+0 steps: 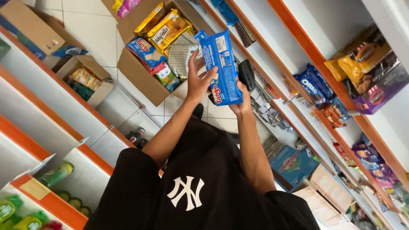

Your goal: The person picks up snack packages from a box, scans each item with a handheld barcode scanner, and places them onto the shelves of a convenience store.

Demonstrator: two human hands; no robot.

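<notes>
Both of my hands hold one flat blue snack packet (221, 64) out in front of my chest. My left hand (197, 81) grips its left edge with the fingers spread over the face. Under the packet's lower right corner is my right hand (242, 103). A black handheld device (246, 74) sticks up just behind that hand; whether the hand grips it too is hidden by the packet. My black shirt with a white emblem (185, 192) fills the bottom of the view.
An open cardboard box (140, 76) on the tiled floor holds several yellow, blue and checked snack packets. Orange-edged shelves (324, 64) on the right carry bagged snacks. The left shelves (51, 140) hold green bottles (55, 174) and smaller open boxes (91, 81).
</notes>
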